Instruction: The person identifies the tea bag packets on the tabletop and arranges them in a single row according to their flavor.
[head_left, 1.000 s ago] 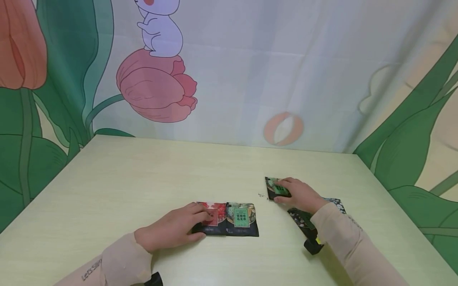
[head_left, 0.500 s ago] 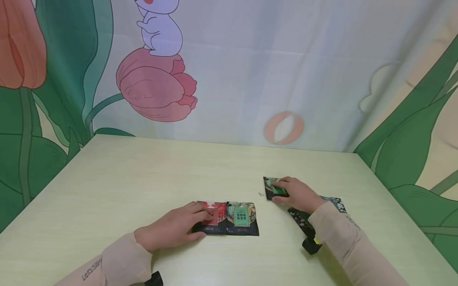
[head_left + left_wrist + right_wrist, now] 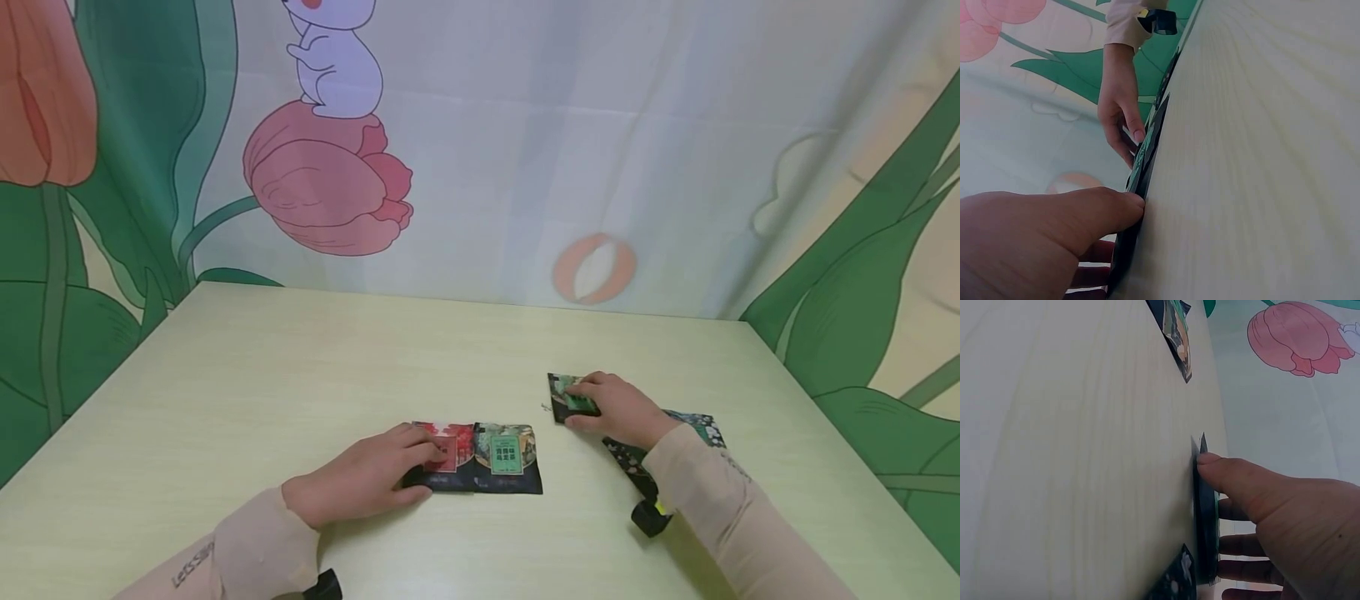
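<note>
My left hand [image 3: 367, 473] holds a red-and-black tea sachet [image 3: 459, 457], index finger over its front and thumb at its lower left. Against that sachet's right side lies a green-labelled tea sachet [image 3: 507, 460], flat on the table. Farther back and to the right, my right hand [image 3: 626, 408] grips another green-labelled tea sachet [image 3: 561, 398]. In the right wrist view, the thumb is on the near side of this dark sachet [image 3: 1205, 519], the other fingers beyond it. My left thumb [image 3: 1116, 209] touches a sachet edge in the left wrist view.
Under my right forearm lie dark flower-patterned packets [image 3: 701, 423], partly hidden by the sleeve. A black wrist device [image 3: 651, 518] hangs below that sleeve. Small dark marks [image 3: 546, 407] show beside the right-hand sachet. A printed curtain [image 3: 480, 167] stands behind the pale wooden table [image 3: 337, 350].
My right hand has slid slightly left with its green-labelled tea sachet, which covers more of the small marks. My left hand and the two sachets by it have stayed in place.
</note>
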Demonstrator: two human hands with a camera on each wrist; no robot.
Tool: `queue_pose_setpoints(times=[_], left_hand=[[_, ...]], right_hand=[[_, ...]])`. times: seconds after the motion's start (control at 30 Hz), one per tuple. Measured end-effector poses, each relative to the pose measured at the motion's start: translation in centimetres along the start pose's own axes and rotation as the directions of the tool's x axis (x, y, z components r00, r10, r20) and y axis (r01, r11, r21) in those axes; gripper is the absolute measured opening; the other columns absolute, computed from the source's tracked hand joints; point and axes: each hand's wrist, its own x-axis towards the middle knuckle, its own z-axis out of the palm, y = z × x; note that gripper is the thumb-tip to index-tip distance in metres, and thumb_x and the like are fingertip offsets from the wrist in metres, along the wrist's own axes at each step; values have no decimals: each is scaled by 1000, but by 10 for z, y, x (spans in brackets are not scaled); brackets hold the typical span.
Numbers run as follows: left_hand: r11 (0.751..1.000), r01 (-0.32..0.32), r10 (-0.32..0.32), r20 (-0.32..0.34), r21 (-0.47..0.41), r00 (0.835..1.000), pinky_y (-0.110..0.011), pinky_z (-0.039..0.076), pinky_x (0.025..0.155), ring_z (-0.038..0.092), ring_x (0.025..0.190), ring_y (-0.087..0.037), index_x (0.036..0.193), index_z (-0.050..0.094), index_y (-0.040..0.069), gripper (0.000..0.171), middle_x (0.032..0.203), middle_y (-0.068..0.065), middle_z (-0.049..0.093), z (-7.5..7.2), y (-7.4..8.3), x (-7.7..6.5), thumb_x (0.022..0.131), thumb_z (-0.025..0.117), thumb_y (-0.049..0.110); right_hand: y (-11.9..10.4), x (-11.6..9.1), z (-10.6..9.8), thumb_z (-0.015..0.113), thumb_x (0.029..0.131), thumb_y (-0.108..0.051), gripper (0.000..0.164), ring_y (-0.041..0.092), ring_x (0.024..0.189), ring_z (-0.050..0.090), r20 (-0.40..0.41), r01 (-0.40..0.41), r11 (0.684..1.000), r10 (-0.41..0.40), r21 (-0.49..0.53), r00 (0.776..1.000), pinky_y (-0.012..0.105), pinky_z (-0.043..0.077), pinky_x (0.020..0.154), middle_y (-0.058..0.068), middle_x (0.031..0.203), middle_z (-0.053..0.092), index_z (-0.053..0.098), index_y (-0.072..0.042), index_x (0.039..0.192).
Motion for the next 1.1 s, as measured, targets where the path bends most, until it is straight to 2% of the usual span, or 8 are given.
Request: queue_pose_setpoints(times=[0.47, 0.7, 1.1], left_hand=[[1000, 0, 0, 4, -1, 1000, -34, 52, 96, 54, 117, -16, 122, 63, 16, 38, 126, -1, 59, 0, 2, 1, 89, 67, 35], [1000, 3, -3, 7, -4, 1000, -35, 52, 97, 54, 119, -18, 122, 62, 17, 38, 127, -1, 58, 0, 1, 2, 89, 67, 36], [1000, 0, 0, 0, -22, 1000, -33, 52, 94, 55, 114, -14, 120, 63, 16, 36, 123, 2, 59, -1, 2, 2, 89, 67, 34]], right_hand=[[-10, -6, 0, 64, 90, -41, 53, 36, 119, 54, -5, 38, 999, -38, -16, 999, 50, 48, 98, 17, 131, 56, 58, -9, 132], [-14, -9, 2, 65, 89, -42, 53, 33, 118, 56, -10, 35, 999, -35, -13, 999, 49, 48, 98, 16, 129, 57, 59, -10, 131], [-22, -14, 3, 67, 87, -44, 54, 31, 115, 57, -4, 31, 998, -32, -48, 999, 47, 49, 97, 14, 128, 58, 60, -10, 129]])
